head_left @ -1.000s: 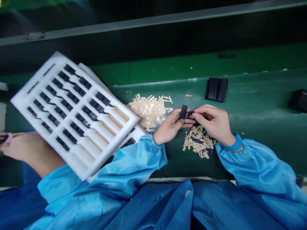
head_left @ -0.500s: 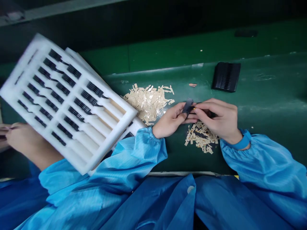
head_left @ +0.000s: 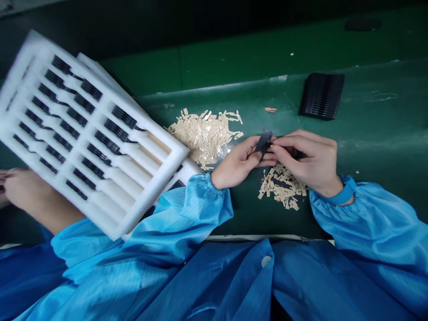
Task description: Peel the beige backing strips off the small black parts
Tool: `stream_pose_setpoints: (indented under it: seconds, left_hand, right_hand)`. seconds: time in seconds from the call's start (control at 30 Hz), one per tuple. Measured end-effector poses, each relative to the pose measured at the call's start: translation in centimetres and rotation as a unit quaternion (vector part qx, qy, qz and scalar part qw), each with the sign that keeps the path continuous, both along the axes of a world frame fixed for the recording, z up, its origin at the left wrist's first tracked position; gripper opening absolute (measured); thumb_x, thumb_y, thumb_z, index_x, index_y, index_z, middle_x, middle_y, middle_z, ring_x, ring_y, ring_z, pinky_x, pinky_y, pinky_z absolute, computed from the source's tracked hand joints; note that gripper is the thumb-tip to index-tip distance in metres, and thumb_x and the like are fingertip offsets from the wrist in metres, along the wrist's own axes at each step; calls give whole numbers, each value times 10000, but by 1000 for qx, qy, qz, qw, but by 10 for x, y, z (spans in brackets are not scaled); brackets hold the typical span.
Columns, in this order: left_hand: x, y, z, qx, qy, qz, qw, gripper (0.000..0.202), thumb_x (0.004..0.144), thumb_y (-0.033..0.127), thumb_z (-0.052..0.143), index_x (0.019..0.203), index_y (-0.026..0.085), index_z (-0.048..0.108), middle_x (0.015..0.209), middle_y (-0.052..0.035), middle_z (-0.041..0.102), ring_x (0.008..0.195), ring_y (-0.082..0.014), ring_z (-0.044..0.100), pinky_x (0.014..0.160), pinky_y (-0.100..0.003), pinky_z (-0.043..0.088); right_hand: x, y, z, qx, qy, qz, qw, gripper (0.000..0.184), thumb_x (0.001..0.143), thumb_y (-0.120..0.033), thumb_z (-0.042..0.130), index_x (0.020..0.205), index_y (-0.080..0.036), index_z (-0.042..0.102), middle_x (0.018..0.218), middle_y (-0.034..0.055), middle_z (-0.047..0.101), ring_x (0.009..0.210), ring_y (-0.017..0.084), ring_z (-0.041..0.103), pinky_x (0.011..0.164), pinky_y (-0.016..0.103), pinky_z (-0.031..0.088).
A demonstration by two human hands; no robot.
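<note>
Held up between thumb and fingers, a small flat black part (head_left: 264, 141) is in my left hand (head_left: 234, 164). My right hand (head_left: 309, 158) is closed in a pinch against the part's right side, at a tiny orange-yellow spot; what the fingertips grip is too small to make out. Just below both hands lies a small heap of cream strips (head_left: 282, 187), some with dark or orange marks. To the left of my left hand spreads a larger pile of pale cream pieces (head_left: 203, 136).
A white foam tray (head_left: 174, 154) with rows of black parts sits tilted on another tray at left. A black ribbed block (head_left: 323, 96) stands at back right on the green table (head_left: 374, 133). A co-worker's hand (head_left: 25, 189) shows at far left.
The camera view has shifted slightly, so the foam tray sits further left and the black block further right and higher. Both hands keep almost the same hold on the black part.
</note>
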State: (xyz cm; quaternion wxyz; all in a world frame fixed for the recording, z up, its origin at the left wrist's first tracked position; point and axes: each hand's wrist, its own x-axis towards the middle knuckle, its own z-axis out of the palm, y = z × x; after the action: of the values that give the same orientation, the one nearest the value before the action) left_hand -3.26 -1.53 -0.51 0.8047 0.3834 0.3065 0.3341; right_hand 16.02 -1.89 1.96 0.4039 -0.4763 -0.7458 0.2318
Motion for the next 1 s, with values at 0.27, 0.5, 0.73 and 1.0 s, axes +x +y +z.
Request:
stream_pose_setpoints:
  seconds: [0.27,0.5,0.73,1.0]
  left_hand:
    - [1,-1,0,-9,-1,12,1000,392,935,251,645,1307,155,570,1298,-145,664,1236,-308,664,1081,-490,541]
    - [0,0,0,-12,-2,4,1000,388,942,278,652,1301,163,562,1276,-134,680,1190,-271,692,1056,-417,563]
    - [1,1,0,1,-10,5,1000,380,943,258,642,1299,154,561,1268,-132,673,1179,-277,697,1066,-445,558]
    - [2,0,1,0,-21,10,1000,345,931,234,644,1257,143,578,1299,-148,659,1226,-301,670,1068,-465,561]
  right_hand:
    - [0,-1,3,-47,-22,-17,999,100,923,-320,680,908,-282,770,844,27,759,631,163,639,577,326,527]
    - [0,1,6,-51,-10,-17,999,102,919,-313,683,870,-283,767,806,20,746,639,172,646,568,334,512]
    - [-1,0,2,-20,1,2,1000,71,908,-218,699,922,-247,761,818,18,733,615,140,610,559,313,483]
    - [1,0,2,-30,-8,-6,999,82,916,-284,692,916,-280,773,820,14,739,609,155,617,568,329,497]
